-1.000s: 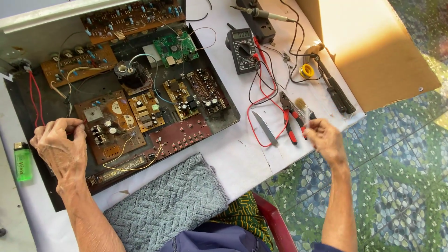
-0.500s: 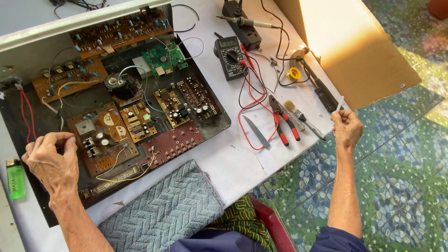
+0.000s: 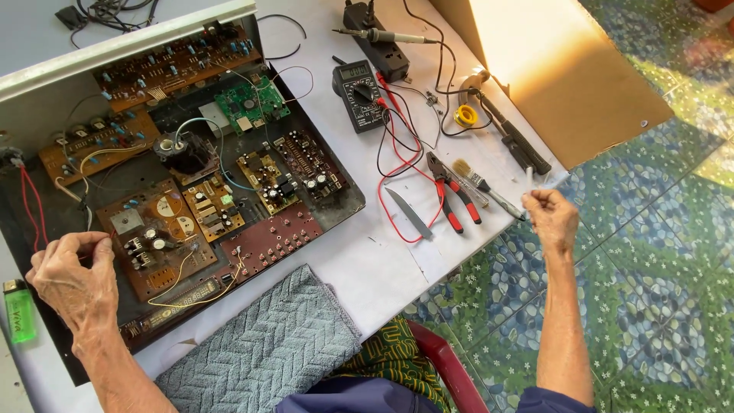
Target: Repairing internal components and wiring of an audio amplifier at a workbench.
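Amplifier chassis [image 3: 183, 176] lies open on the white tabletop [image 3: 382, 268], its circuit boards exposed, filling the picture from nine to eleven o'clock. At its near edge the left hand [image 3: 73, 283] rests in a narrow grip, thumb and forefinger pinched by the red wires [image 3: 34, 214]; what they pinch, I cannot tell. At three o'clock the right hand [image 3: 552, 218] hangs past the tabletop edge, closed on a small white piece. Any work inside wants a steady wrist, clear of the loose leads. A grey towel [image 3: 260, 352] and a green lighter [image 3: 19, 310] lie nearest. Farther out: knife [image 3: 407, 213], red pliers [image 3: 451, 197], brush [image 3: 482, 183], multimeter [image 3: 358, 92], soldering iron [image 3: 382, 35], cardboard box [image 3: 550, 69].
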